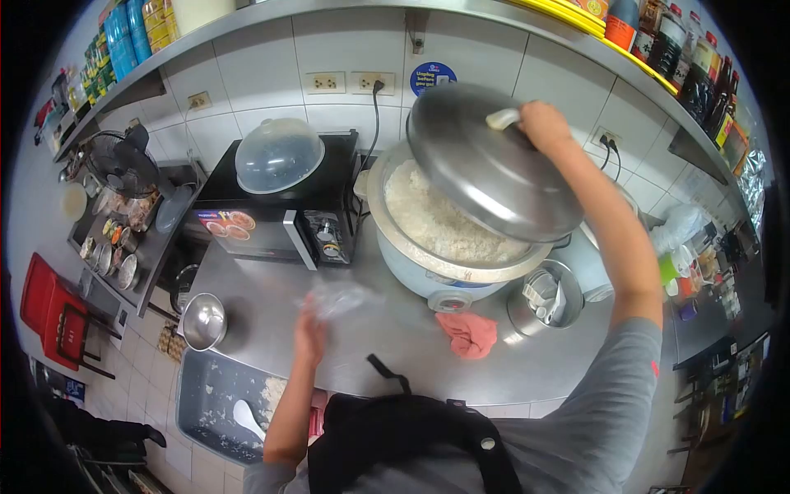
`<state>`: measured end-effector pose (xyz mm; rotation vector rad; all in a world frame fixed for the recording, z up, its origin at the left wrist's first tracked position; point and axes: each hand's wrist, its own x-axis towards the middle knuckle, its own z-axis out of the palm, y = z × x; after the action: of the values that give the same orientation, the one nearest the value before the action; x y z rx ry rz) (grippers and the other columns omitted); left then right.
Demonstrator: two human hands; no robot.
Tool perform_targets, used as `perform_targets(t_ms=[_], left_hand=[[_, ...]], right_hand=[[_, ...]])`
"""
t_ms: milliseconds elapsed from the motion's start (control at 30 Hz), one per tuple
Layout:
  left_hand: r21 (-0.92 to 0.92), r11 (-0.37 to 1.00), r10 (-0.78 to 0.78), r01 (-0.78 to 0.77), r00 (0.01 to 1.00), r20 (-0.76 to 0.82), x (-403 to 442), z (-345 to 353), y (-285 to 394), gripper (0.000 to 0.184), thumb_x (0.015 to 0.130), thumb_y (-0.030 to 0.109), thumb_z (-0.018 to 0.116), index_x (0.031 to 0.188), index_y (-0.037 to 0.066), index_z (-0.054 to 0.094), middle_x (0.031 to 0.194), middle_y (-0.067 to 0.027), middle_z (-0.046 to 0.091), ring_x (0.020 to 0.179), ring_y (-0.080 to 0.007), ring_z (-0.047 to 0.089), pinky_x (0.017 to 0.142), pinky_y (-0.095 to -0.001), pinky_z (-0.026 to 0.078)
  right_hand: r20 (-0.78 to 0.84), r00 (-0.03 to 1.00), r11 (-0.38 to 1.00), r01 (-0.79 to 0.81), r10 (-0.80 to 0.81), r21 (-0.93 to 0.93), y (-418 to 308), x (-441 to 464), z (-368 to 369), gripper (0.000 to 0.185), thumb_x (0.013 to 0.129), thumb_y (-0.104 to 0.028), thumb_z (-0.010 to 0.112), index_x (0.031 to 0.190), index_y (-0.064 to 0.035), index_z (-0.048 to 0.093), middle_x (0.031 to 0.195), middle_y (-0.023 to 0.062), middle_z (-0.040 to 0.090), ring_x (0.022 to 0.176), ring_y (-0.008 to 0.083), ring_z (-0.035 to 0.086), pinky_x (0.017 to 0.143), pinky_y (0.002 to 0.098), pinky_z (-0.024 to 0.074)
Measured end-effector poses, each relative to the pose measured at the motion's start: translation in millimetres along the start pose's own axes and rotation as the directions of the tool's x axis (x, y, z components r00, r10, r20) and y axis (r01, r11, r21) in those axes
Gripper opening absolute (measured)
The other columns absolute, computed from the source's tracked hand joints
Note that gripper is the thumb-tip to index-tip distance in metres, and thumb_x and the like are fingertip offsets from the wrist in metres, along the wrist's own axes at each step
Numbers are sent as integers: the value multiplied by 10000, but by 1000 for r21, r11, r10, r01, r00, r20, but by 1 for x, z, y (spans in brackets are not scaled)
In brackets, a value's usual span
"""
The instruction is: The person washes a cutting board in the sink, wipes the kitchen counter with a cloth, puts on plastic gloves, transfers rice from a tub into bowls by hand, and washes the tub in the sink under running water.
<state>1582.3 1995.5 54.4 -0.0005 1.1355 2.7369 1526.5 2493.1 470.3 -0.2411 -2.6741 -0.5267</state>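
Observation:
My right hand (545,128) grips the pale handle of a large metal lid (485,177). The lid is tilted over the right side of a big rice cooker (415,272), leaving part of the opening uncovered. White cooked rice (432,218) fills the pot. My left hand (309,333) is over the counter at the left, closed on a clear plastic bag (341,298) that is blurred by motion. A pink cloth (467,333) lies in front of the cooker.
A microwave (276,239) with a clear plastic dome (280,156) on top stands left of the cooker. On the right is a metal pot (518,309) with things inside. A steel bowl (204,321) sits near a grey tub (206,395) holding a white rice paddle (247,417). Overhead runs a loaded shelf (346,6).

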Motion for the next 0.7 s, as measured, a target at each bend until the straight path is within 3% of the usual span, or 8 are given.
perform_targets(t_ms=[33, 100, 133, 200, 300, 433, 567, 700], left_hand=[[364, 929, 15, -60, 992, 125, 27, -13, -33, 626, 926, 291, 492, 1478, 94, 272, 1513, -110, 305, 1370, -296, 297, 1117, -487, 230], [862, 426, -86, -275, 936, 341, 65, -23, -79, 659, 937, 361, 482, 1504, 141, 229, 1526, -126, 264, 1396, -314, 224, 1097, -486, 227], [861, 429, -79, -275, 938, 339, 64, -7, -83, 659, 937, 361, 482, 1504, 141, 229, 1526, -126, 264, 1396, -314, 224, 1097, -486, 227], [940, -195, -156, -281, 955, 253, 46, 44, -77, 663, 925, 369, 505, 1494, 142, 254, 1419, -180, 371, 1309, -352, 337, 1045, -460, 295], [901, -335, -172, -274, 958, 227, 35, 84, -62, 669, 887, 284, 582, 1476, 149, 294, 1257, -195, 471, 1179, -372, 448, 967, -418, 380], [918, -60, -10, -391, 920, 391, 51, 68, -92, 537, 823, 106, 628, 1325, 71, 443, 1143, -198, 513, 1088, -393, 498, 893, -419, 434], [893, 411, 103, -184, 982, 156, 74, 86, -119, 385, 736, -30, 617, 1105, 2, 515, 1086, -215, 541, 1056, -414, 523, 902, -470, 438], [910, 124, -77, -397, 910, 407, 91, 58, -140, 477, 684, -40, 623, 1144, 41, 524, 1148, -180, 532, 1104, -409, 506, 921, -456, 438]], right_hand=[[25, 1000, 999, 6, -5, -36, -13, -4, 8, 165, 813, -169, 642, 883, -30, 697, 907, 193, 682, 883, 339, 672, 777, 423, 548], [36, 999, 995, 44, -41, -91, -34, -2, 42, 141, 829, -115, 589, 878, -51, 705, 903, 175, 685, 872, 309, 683, 754, 401, 557], [18, 997, 991, 79, -77, -105, -42, -3, 55, 147, 829, -96, 571, 870, -54, 706, 902, 170, 684, 867, 302, 684, 748, 392, 559], [-27, 992, 987, 124, -127, -101, -55, -3, 84, 143, 817, -84, 568, 849, -57, 705, 913, 159, 678, 863, 294, 682, 743, 374, 562], [31, 992, 991, 123, -122, -58, -70, -1, 101, 141, 817, -82, 569, 862, -50, 698, 921, 166, 678, 883, 290, 678, 749, 372, 561], [21, 989, 988, 148, -147, -46, -76, 0, 109, 124, 821, -79, 564, 864, -56, 679, 898, 150, 677, 896, 294, 672, 742, 392, 560], [87, 975, 976, 209, -203, -68, -69, -1, 116, 130, 837, -83, 551, 875, -52, 671, 893, 169, 670, 838, 333, 668, 736, 423, 548], [80, 965, 967, 243, -249, 82, -64, -1, 112, 182, 844, -110, 599, 1000, -16, 606, 902, 197, 655, 918, 371, 632, 801, 451, 510]])
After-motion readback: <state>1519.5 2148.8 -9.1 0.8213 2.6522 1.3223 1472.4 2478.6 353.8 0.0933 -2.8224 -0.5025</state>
